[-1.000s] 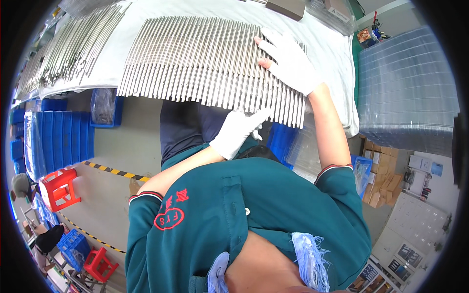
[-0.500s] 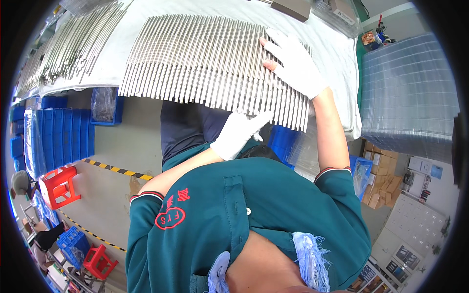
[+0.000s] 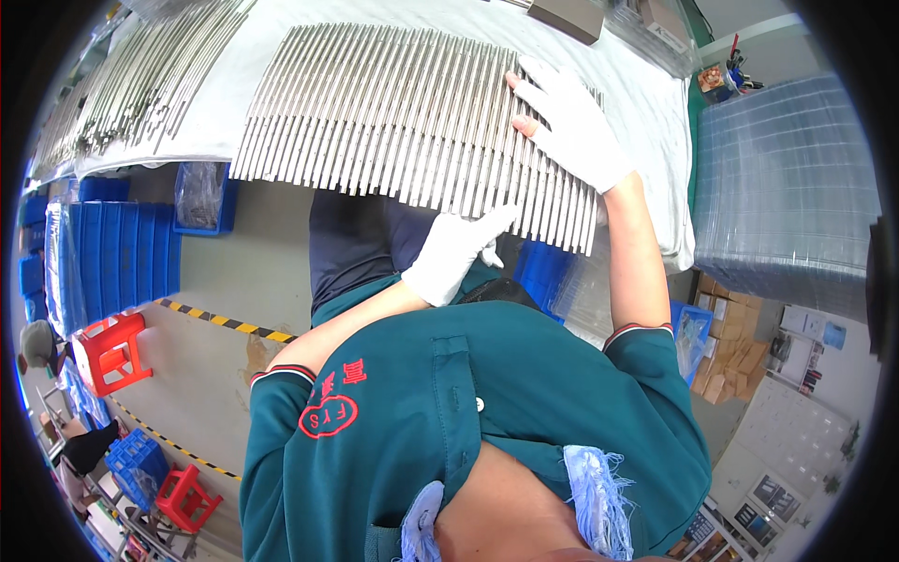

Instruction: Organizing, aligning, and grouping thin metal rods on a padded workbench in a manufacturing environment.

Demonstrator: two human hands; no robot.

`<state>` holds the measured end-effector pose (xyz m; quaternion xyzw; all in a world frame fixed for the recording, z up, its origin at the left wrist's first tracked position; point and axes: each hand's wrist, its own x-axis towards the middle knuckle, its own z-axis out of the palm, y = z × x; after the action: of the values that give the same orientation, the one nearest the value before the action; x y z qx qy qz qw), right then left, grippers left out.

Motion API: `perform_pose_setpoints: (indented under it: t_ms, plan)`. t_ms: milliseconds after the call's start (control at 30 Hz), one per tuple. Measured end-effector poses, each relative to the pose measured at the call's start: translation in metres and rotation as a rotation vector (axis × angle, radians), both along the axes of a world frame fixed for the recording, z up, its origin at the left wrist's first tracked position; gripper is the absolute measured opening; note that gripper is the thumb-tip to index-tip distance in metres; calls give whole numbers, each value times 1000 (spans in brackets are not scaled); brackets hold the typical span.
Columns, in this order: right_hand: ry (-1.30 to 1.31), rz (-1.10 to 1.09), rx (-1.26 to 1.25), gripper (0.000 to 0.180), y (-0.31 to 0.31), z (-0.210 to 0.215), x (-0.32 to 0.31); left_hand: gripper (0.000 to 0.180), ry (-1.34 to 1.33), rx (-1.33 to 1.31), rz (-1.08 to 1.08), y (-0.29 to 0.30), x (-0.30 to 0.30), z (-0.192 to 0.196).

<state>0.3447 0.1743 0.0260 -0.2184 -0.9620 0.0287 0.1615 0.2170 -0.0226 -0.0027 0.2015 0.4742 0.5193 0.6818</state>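
Observation:
A wide row of slim silver metal rods (image 3: 375,117) lies side by side on the white-covered table, their near ends sticking out past its front edge. My right hand (image 3: 573,131), in a white glove with bare thumb and fingertip showing, rests spread on top of the row's right part. At the near ends, right of the middle, is my white-gloved left hand (image 3: 454,251). One digit stretches up against the rod ends and the others curl loosely below; I see nothing held in it.
More metal rods (image 3: 154,80) lie on the table at the far left. A brown box (image 3: 568,17) sits at the back. Wrapped, stacked clear plastic trays (image 3: 787,187) stand to the right. Blue bins (image 3: 126,248) and a red stool (image 3: 112,354) are on the left floor.
My left hand's stretched digit has shifted slightly up and left along the rod ends. The right hand stays spread on the row. The whole view has moved a little.

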Motion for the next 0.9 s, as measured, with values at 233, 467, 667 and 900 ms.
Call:
perform_pose_setpoints:
  t_ms: [233, 467, 667, 900]
  plan:
    - [-4, -1, -11, 52, 0, 1, 0, 24, 153, 104, -6, -2, 0, -2]
    - [-3, 1, -38, 50, 2, 0, 0, 24, 95, 101, 109, -6, -2, -12]
    - [-5, 10, -49, 48, 2, 1, -1, 18, 135, 75, 22, -6, -7, -15]
    - [-4, 20, -39, 47, 2, 2, -1, 23, -5, -76, 122, -4, -13, -2]
